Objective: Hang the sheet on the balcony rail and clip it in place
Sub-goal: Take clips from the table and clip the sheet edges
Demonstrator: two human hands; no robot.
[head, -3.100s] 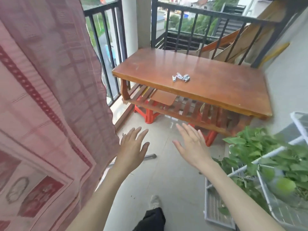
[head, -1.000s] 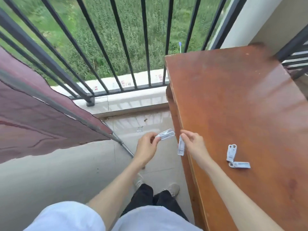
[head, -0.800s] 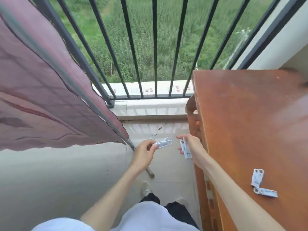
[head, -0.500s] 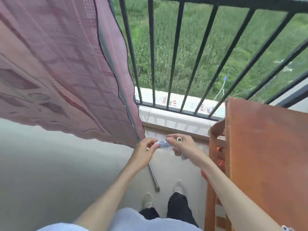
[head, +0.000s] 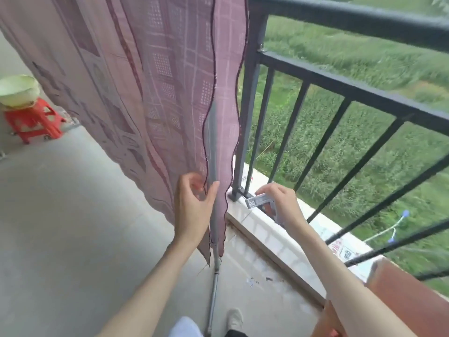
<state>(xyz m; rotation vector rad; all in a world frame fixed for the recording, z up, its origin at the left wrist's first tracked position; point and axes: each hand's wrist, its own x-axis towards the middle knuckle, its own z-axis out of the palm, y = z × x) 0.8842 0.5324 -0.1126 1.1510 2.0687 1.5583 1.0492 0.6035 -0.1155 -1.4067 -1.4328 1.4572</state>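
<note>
Balcony count: 2 hands, 1 sheet, 2 clips, 1 pole.

In view are 1 pink patterned sheet (head: 150, 93), 1 grey metal pole (head: 213, 283) under its edge, 1 left hand (head: 194, 205) and 1 right hand (head: 281, 203), which holds 2 white clips (head: 257, 201); 1 black balcony railing (head: 340, 83) with 2 horizontal top bars, 1 red plastic stool (head: 31, 120) bearing 1 pale green basin (head: 18, 90), 1 shoe (head: 234, 319), and 1 corner of 1 wooden table (head: 413, 300).
</note>
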